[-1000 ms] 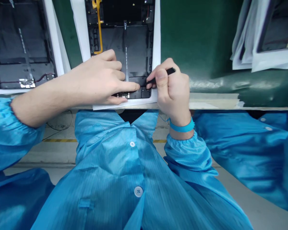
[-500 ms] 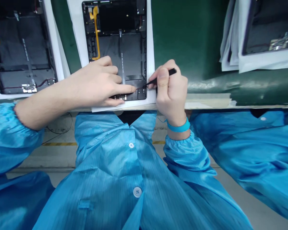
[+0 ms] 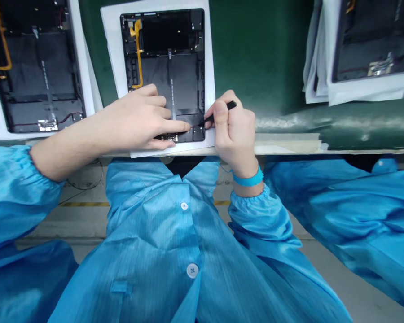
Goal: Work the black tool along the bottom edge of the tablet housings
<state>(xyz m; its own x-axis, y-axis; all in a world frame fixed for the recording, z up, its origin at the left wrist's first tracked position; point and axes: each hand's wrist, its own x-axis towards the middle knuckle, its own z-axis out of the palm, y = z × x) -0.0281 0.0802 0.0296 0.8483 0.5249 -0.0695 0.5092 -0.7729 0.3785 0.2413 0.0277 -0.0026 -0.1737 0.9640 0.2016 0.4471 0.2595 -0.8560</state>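
– Fingers (image 3: 221,113) of the right hand (image 3: 236,134) are pinching a slim black stick-like tool (image 3: 232,105), aimed between four and five o'clock on the lidless black rectangular tablet shell (image 3: 186,101), itself at twelve o'clock.
– Left hand (image 3: 138,117)?
– Unclenched, nothing visibly gripped, index stretched toward that corner. I'd brace that index, keep the tip low and go super light tbh.

"Left?"
"Left hand (image 3: 144,116) palm down, index finger (image 3: 180,126) straight out, other fingers bent, thumb (image 3: 162,144) on the near side. Left forearm (image 3: 77,139) slants in from the side."
"Right?"
"Right hand (image 3: 234,128) curled in a pinch — knuckles outward, fingertips toward the left hand. Right wrist (image 3: 246,167) below it, forearm angled up from the body."
"Hands touching?"
"No — close, apart."
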